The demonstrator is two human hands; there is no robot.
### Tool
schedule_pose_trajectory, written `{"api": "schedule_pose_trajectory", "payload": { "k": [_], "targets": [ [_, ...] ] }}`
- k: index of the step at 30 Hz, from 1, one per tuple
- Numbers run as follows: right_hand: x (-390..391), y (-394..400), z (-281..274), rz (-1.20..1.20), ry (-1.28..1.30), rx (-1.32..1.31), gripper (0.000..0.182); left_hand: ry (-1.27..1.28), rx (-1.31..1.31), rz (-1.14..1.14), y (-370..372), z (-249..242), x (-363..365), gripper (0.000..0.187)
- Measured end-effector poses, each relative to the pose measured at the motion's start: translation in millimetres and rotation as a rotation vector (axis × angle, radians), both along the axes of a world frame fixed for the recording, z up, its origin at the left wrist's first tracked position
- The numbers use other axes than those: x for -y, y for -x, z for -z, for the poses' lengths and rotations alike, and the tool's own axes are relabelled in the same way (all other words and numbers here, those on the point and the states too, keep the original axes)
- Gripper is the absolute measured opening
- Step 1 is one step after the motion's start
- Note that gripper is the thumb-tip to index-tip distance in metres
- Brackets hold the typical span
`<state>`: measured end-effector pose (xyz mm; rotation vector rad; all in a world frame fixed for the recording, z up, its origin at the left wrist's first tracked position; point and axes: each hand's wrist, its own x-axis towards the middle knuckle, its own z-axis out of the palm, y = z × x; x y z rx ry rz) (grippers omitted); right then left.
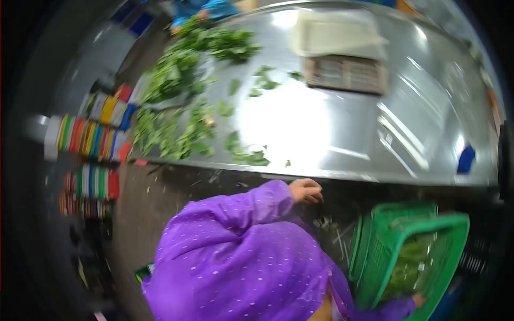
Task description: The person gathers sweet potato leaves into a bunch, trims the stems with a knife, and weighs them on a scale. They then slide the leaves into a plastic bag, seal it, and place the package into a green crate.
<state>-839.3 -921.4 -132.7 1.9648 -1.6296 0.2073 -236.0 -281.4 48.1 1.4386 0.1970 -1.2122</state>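
My left hand (306, 191) hangs in front of the near edge of the metal table, below its top. Its fingers are curled closed, and I cannot make out whether anything is in them. Low on the right, my right hand (418, 299) grips the rim of a green plastic crate (409, 227), with only part of the hand showing. Leafy greens (409, 262), perhaps under clear plastic, lie inside this tilted crate. Purple dotted sleeves cover both my arms.
Piles of leafy stems (171, 75) cover the left of the metal table (342, 131). A shallow tray with pale sheets (337, 35) lies at the back. Stacked coloured crates (91, 136) stand left. A person in blue sleeves (214, 8) is at the far side.
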Motion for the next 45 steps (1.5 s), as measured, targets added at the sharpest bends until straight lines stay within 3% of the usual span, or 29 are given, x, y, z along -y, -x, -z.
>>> {"api": "schedule_pose_trajectory", "payload": {
  "k": [2,3,4,6,8,11,13,14,16,19,21,23,27,31,33,34,36,38,40,44,45],
  "targets": [
    [-3,-93,-59,-0.135,-0.316,0.712,0.052,0.007,0.024,-0.104,-11,5,-36,0.035],
    [-53,-178,-114,-0.174,-0.319,0.713,0.052,0.007,0.044,-0.165,-19,3,-54,0.035],
    [-112,-259,-166,-0.431,-0.583,1.282,0.045,0.012,0.067,-0.221,-29,6,-76,0.036],
    [-221,-394,-237,-0.59,-0.888,1.345,0.035,0.071,0.093,-0.378,-54,9,-125,0.035],
    [-309,-498,-248,-0.735,-1.018,1.231,0.035,0.112,0.212,-0.487,-92,15,-188,0.034],
    [-424,-614,-209,-0.794,-1.406,1.091,0.034,0.054,0.399,-0.737,-158,-4,-299,0.035],
    [-518,-684,-206,-0.826,-1.651,0.771,0.036,-0.027,0.462,-0.917,-201,-22,-372,0.03],
    [-555,-719,-199,-0.786,-1.828,0.688,0.036,0.023,0.531,-1.015,-223,-6,-409,0.026],
    [-624,-794,-207,-0.993,-1.871,0.348,0.039,0.071,0.604,-1.109,-245,-29,-454,0.023],
    [-697,-922,-218,-1.273,-1.78,0.311,0.037,0.172,0.562,-1.088,-267,-33,-505,0.02],
    [-751,-995,-255,-1.31,-1.76,0.591,0.036,0.153,0.492,-1.056,-276,-27,-523,0.02],
    [-800,-1059,-280,-1.161,-1.982,0.835,0.035,0.151,0.465,-1.097,-284,-16,-542,0.02],
    [-918,-1142,-311,-1.372,-2.153,0.645,0.037,0.121,0.55,-1.391,-319,-28,-606,0.026],
    [-1052,-1198,-327,-1.912,-2.012,0.371,0.043,0.069,0.802,-1.515,-398,-39,-675,0.042],
    [-1113,-1220,-312,-2.065,-1.606,0.133,0.061,0.124,0.765,-1.574,-436,-28,-687,0.055],
    [-1138,-1232,-295,-2.083,-1.037,-0.066,0.07,0.176,0.692,-1.595,-449,-19,-687,0.063],
    [-1170,-1237,-275,-1.882,-0.909,-0.317,0.084,0.131,0.581,-1.598,-464,-24,-677,0.074],
    [-1193,-1226,-261,-1.783,-1.078,-0.453,0.093,0.155,0.551,-1.595,-466,-25,-678,0.081],
    [-1204,-1197,-238,-1.982,-0.88,-0.285,0.096,0.221,0.489,-1.573,-464,-25,-685,0.084],
    [-1203,-1159,-235,-2.106,-0.805,-0.107,0.09,0.421,0.436,-1.445,-453,-9,-701,0.09],
    [-1206,-1156,-237,-2.099,-0.816,-0.153,0.091,0.375,0.432,-1.46,-453,-4,-700,0.087]
  ]
}}
